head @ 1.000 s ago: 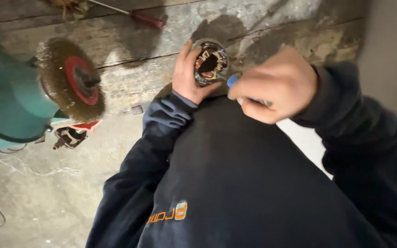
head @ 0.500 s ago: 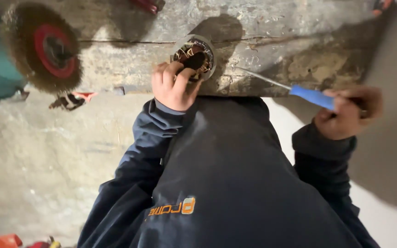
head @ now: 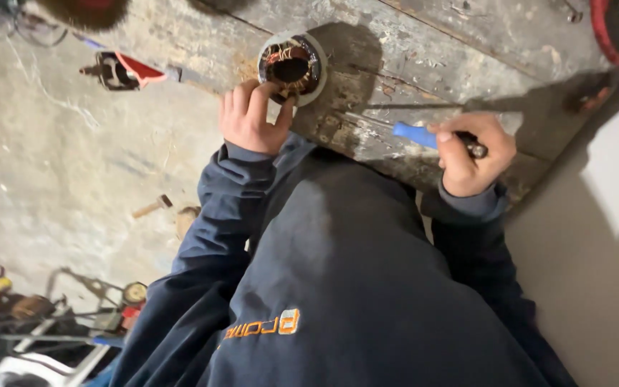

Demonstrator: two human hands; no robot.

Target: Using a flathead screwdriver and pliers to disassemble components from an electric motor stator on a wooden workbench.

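Head view: my left hand (head: pixel 252 118) pinches the round wound stator (head: pixel 291 67) by its rim; my right hand (head: pixel 476 154), well apart, grips a blue-handled screwdriver (head: pixel 415 134) pointing toward it.

The right hand (head: pixel 471 154) has drawn the blue-handled screwdriver (head: pixel 413 134) away from the motor stator (head: pixel 291 66) to the right.
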